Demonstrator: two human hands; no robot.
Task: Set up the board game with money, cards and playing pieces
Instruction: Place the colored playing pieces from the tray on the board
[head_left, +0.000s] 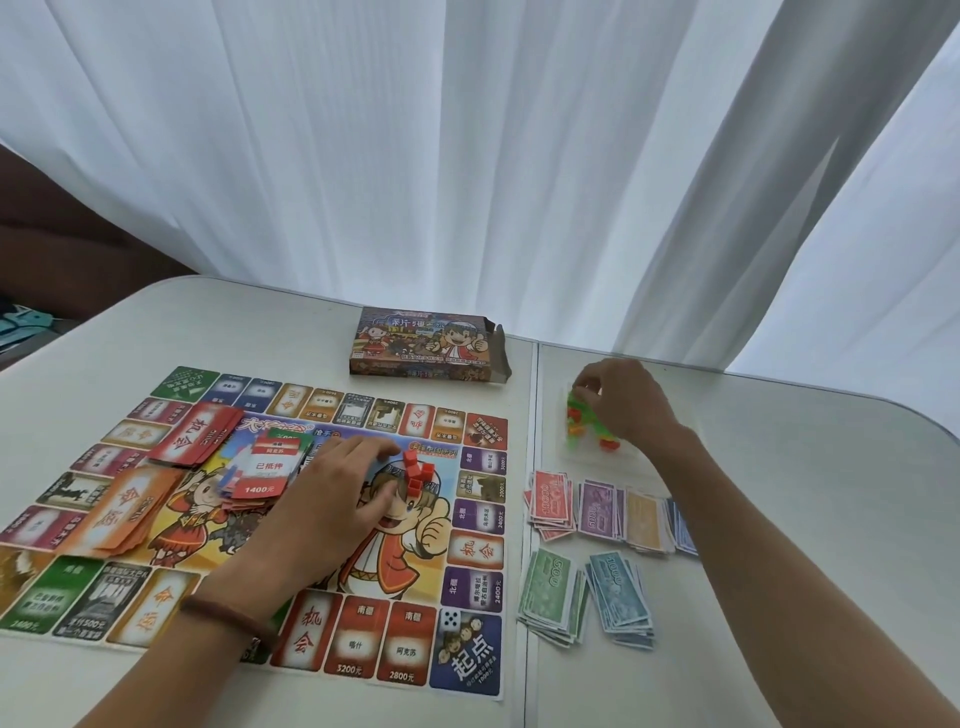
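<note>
Okay, at the left end of the table the game board lies flat and face up, its left side running out of view. On the board's left side sit two fanned stacks: red cards towards the far-left corner and orange cards nearer us. Just right of them is a loose heap of property cards, with a red one marked 1400 on top.

Now the left hand, a brown band on its wrist. It reaches onto the middle of the board palm down. The fingers are spread, thumb and forefinger apart, and the tips are just beside a small cluster of red cubes. It grips nothing I can see.

A white die sits on the board's near-right corner. Beyond the board's far edge lies the game box, one end flap open.

Across the table's seam, the right hand comes down with fingers curled. It is pinching into green and orange plastic pieces in a clear bag near the far edge. Nearer us, the paper money lies in six piles. Red, purple, yellow and blue make a row, with green and teal in front.
</note>
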